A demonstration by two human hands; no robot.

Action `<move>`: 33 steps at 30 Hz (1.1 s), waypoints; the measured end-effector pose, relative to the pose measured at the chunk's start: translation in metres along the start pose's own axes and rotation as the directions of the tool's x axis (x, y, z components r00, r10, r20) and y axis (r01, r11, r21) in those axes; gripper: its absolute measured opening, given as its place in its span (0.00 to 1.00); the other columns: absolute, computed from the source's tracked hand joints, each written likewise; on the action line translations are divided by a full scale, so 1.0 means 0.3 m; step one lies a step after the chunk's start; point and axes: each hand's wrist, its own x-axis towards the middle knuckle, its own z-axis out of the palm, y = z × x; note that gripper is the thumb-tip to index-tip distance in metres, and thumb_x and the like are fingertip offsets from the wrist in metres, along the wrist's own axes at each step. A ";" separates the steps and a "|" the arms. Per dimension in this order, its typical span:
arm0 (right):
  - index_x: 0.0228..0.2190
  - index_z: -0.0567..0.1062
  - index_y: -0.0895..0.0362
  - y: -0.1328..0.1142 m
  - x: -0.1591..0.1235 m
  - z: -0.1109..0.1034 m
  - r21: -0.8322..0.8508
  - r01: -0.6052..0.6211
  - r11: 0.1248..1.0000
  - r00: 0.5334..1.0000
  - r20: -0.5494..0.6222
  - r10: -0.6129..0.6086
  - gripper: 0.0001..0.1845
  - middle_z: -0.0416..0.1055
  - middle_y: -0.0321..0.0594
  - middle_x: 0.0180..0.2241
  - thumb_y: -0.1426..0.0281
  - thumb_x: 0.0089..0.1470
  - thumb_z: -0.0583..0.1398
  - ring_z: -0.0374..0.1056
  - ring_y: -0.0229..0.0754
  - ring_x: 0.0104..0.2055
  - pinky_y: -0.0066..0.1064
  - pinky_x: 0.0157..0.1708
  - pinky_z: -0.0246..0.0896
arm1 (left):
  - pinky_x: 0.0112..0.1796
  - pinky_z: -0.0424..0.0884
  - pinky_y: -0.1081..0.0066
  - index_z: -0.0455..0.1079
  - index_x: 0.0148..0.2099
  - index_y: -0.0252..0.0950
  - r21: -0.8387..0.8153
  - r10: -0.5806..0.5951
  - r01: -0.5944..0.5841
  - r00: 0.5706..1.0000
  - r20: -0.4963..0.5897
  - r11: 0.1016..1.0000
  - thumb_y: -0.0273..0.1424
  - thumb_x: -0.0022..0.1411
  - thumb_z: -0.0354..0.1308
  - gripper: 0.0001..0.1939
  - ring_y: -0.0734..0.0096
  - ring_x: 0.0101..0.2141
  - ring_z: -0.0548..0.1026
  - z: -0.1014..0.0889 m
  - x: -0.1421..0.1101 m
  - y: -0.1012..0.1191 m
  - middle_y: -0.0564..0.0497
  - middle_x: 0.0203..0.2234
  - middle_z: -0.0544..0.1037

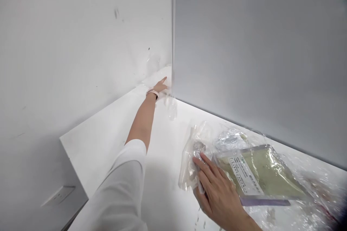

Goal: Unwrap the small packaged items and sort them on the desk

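Note:
My left hand (161,86) reaches to the far corner of the white table, its fingers apart and partly stretched out. Beside it lies a piece of clear plastic film (171,109). A band circles that wrist. In the foreground my right hand (218,191) is closed on a crumpled clear plastic bag (187,166), fingers over its top and thumb at its near side. A small greyish lump shows inside the bag. Just right of this hand is a flat clear pouch (279,173) with greenish contents and a white printed label (245,176).
A tall grey partition (257,43) runs along the table's right side. On the left is a white wall (81,36) with a socket (58,195) low down. More crumpled clear packaging (320,184) lies around the pouch, on the white table (108,122).

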 end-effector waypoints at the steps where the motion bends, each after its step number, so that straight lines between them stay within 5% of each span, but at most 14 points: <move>1: 0.35 0.73 0.53 0.000 0.000 0.002 -0.007 0.001 1.000 1.000 0.005 -0.001 0.10 0.69 0.43 0.60 0.74 0.53 0.54 0.59 0.57 0.66 0.49 0.49 0.67 | 0.54 0.69 0.63 0.63 0.67 0.41 -0.048 0.027 -0.026 0.999 0.027 0.999 0.26 0.52 0.65 0.39 0.55 0.60 0.69 -0.051 -0.025 -0.003 0.44 0.63 0.68; 3: 0.35 0.72 0.54 0.002 -0.001 0.004 -0.014 0.004 1.000 1.000 0.023 -0.004 0.08 0.69 0.43 0.60 0.73 0.54 0.54 0.59 0.58 0.65 0.49 0.49 0.67 | 0.56 0.67 0.67 0.61 0.68 0.42 -0.132 0.037 -0.037 0.999 -0.005 0.991 0.25 0.55 0.63 0.39 0.59 0.63 0.65 -0.148 -0.100 -0.006 0.48 0.66 0.64; 5: 0.34 0.72 0.54 0.003 -0.002 0.002 -0.007 0.006 1.000 0.999 0.039 -0.006 0.07 0.69 0.44 0.60 0.74 0.55 0.54 0.59 0.57 0.66 0.48 0.50 0.66 | 0.57 0.65 0.67 0.64 0.65 0.37 -0.190 -0.003 -0.039 0.975 -0.220 0.981 0.23 0.59 0.57 0.31 0.61 0.62 0.66 -0.211 -0.215 0.001 0.46 0.64 0.66; 8: 0.34 0.73 0.55 0.001 -0.001 -0.006 0.017 0.005 1.000 0.998 0.055 -0.006 0.07 0.69 0.45 0.59 0.74 0.57 0.54 0.58 0.55 0.67 0.46 0.51 0.64 | 0.55 0.67 0.65 0.69 0.56 0.32 -0.195 -0.047 -0.050 0.885 -0.463 0.980 0.22 0.63 0.48 0.20 0.65 0.53 0.73 -0.201 -0.470 0.046 0.43 0.55 0.74; 10: 0.36 0.73 0.55 0.000 0.000 -0.010 0.037 0.016 0.999 0.997 0.071 -0.019 0.08 0.69 0.45 0.60 0.73 0.59 0.54 0.58 0.54 0.67 0.44 0.52 0.64 | 0.55 0.68 0.64 0.71 0.54 0.35 -0.176 0.037 -0.103 0.939 -0.342 0.979 0.25 0.65 0.48 0.18 0.64 0.53 0.73 -0.128 -0.684 0.101 0.45 0.53 0.76; 12: 0.40 0.74 0.57 0.001 -0.005 -0.013 0.054 0.030 0.998 0.996 0.082 -0.034 0.10 0.68 0.47 0.60 0.72 0.60 0.54 0.57 0.53 0.67 0.43 0.53 0.63 | 0.59 0.65 0.61 0.71 0.57 0.41 -0.142 0.174 -0.178 0.984 -0.044 0.974 0.31 0.65 0.53 0.19 0.60 0.61 0.67 -0.021 -0.902 0.170 0.47 0.59 0.72; 14: 0.45 0.74 0.59 0.003 -0.022 -0.023 0.065 0.025 0.998 0.994 0.103 -0.032 0.13 0.69 0.50 0.59 0.72 0.61 0.53 0.59 0.52 0.66 0.41 0.53 0.62 | 0.65 0.55 0.57 0.67 0.64 0.44 -0.101 0.232 -0.215 0.951 0.203 0.971 0.37 0.66 0.55 0.25 0.56 0.68 0.55 0.097 -1.092 0.243 0.46 0.67 0.62; 17: 0.49 0.73 0.61 0.005 -0.093 -0.069 0.056 -0.006 0.998 0.988 0.152 -0.002 0.17 0.72 0.52 0.56 0.70 0.63 0.52 0.64 0.51 0.61 0.40 0.52 0.63 | 0.68 0.43 0.53 0.57 0.70 0.43 -0.036 0.158 -0.155 0.925 0.345 0.987 0.44 0.70 0.48 0.30 0.54 0.71 0.40 0.246 -1.285 0.345 0.45 0.72 0.49; 22: 0.47 0.74 0.65 0.020 -0.332 -0.208 0.008 -0.069 0.998 0.984 0.166 0.067 0.17 0.76 0.56 0.48 0.70 0.63 0.52 0.70 0.53 0.52 0.42 0.50 0.64 | 0.68 0.37 0.55 0.56 0.71 0.44 -0.042 0.136 -0.130 0.908 0.397 0.991 0.47 0.71 0.41 0.31 0.54 0.71 0.35 0.389 -1.459 0.501 0.50 0.73 0.40; 28: 0.50 0.73 0.64 0.061 -0.602 -0.343 -0.029 -0.132 0.991 0.983 0.121 0.135 0.18 0.72 0.57 0.54 0.73 0.61 0.52 0.67 0.54 0.57 0.46 0.56 0.61 | 0.68 0.34 0.52 0.59 0.69 0.46 -0.101 0.215 -0.189 0.863 0.457 0.977 0.49 0.69 0.46 0.31 0.52 0.71 0.33 0.531 -1.626 0.683 0.52 0.73 0.39; 33: 0.56 0.68 0.62 0.066 -0.780 -0.470 -0.011 -0.136 0.991 0.990 0.045 0.137 0.22 0.67 0.54 0.60 0.68 0.63 0.55 0.61 0.53 0.64 0.48 0.63 0.55 | 0.68 0.41 0.54 0.56 0.71 0.47 -0.267 0.307 -0.190 0.797 0.520 0.945 0.51 0.67 0.51 0.34 0.53 0.72 0.36 0.532 -1.698 0.754 0.51 0.73 0.39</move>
